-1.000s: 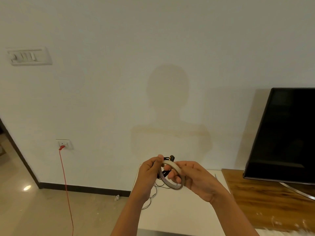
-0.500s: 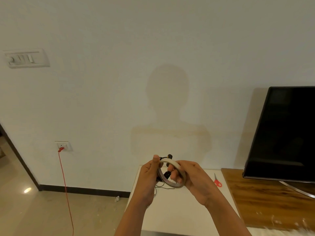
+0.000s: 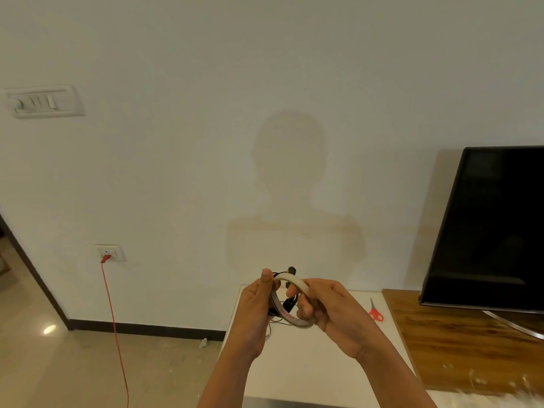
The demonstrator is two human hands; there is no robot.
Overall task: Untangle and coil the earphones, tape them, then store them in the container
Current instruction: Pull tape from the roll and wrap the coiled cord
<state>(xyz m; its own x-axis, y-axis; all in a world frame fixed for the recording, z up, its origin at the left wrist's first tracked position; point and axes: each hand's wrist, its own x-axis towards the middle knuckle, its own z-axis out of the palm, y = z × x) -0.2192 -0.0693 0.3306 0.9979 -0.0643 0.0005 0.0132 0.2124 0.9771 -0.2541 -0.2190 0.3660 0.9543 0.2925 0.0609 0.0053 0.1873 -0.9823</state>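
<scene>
**Tape roll and earphone bundle, face to face above the bench**

A plain pale wall fills most of the room, with a switch plate (image 3: 44, 101) high on the left and a socket (image 3: 109, 253) low down feeding a red cable (image 3: 116, 334) to the floor. Below stands a white bench (image 3: 323, 378), and a dark television (image 3: 485, 225) sits on the wooden unit (image 3: 459, 340) next to it. Red-handled scissors (image 3: 376, 314) lie by the bench's far right edge.

Both hands are raised above the far left part of the bench, close together. The left hand (image 3: 255, 315) grips the earphones (image 3: 290, 303), thumb pointing up against the ring's left rim. The right hand (image 3: 334, 315) grasps the tape roll (image 3: 295, 281), with its fingers hooked through the open middle.

The roll is a thin, pale ring tilted towards me, and its hole frames the earphones. They sit just left of the right hand, touching or nearly touching the roll. The left hand is the nearer one to them.

The earphones look like a small black bunch of cord with one bud (image 3: 292, 270) poking up above the ring. A few thin strands trail loose beneath. I would guess the tape's free end needs finding next, and those strands could snag on it.

No container is anywhere in sight.
</scene>
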